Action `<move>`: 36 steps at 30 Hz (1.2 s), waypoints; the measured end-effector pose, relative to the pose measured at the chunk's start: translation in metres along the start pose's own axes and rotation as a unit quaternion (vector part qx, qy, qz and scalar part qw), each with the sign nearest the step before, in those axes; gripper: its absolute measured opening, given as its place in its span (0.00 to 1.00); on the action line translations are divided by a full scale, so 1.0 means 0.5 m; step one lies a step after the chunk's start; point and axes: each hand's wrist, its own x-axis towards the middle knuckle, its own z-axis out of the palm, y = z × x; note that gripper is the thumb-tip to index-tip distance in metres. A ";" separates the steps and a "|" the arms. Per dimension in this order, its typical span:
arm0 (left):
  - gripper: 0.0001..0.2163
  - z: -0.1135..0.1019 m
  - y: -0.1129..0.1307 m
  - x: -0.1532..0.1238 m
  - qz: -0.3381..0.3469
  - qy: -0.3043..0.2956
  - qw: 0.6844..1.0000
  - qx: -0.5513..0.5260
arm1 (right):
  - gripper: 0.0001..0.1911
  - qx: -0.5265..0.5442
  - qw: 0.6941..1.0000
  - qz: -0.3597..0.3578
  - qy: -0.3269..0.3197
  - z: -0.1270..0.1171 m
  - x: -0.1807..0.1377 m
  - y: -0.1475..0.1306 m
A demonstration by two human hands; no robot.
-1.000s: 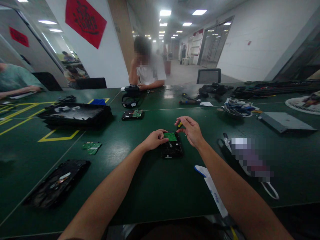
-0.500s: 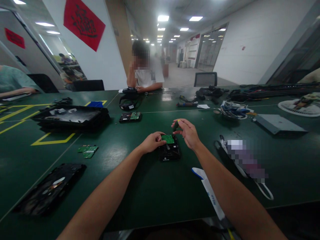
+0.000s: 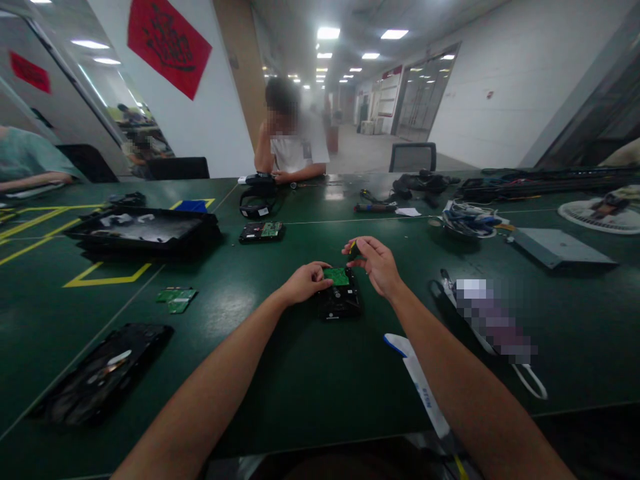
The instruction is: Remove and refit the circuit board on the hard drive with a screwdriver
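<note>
A black hard drive (image 3: 340, 305) with a green circuit board (image 3: 337, 276) on its far part lies on the table in front of me. My left hand (image 3: 307, 283) grips its left edge, fingers curled and thumb at the board. In my right hand (image 3: 374, 261) a small screwdriver (image 3: 354, 250) with a dark and yellow handle is pinched between thumb and fingers. It stands roughly upright over the drive's far right corner. Its tip is too small to make out, so I cannot tell whether it touches a screw.
Loose green circuit boards (image 3: 177, 299) and a black casing (image 3: 107, 373) lie left. Beyond them are stacked black trays (image 3: 145, 233). Another hard drive (image 3: 261, 231) lies ahead. At right are a cable bundle (image 3: 470, 219) and a grey metal box (image 3: 560, 247). A person (image 3: 300, 143) sits opposite.
The screwdriver handle has turned in my right fingers and shows more yellow. My left hand and the hard drive stay in place. The whole view has shifted very slightly.
</note>
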 end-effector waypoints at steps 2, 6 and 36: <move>0.18 0.000 -0.001 0.001 0.002 0.001 1.000 0.001 | 0.17 0.014 1.000 0.004 0.000 0.001 -0.001 0.000; 0.18 0.000 -0.001 0.000 0.009 0.001 1.000 -0.006 | 0.19 0.028 1.000 0.010 -0.008 -0.002 -0.001 0.000; 0.18 -0.003 0.006 -0.001 -0.009 -0.004 1.000 -0.003 | 0.21 0.019 1.000 0.008 0.003 -0.001 0.002 -0.001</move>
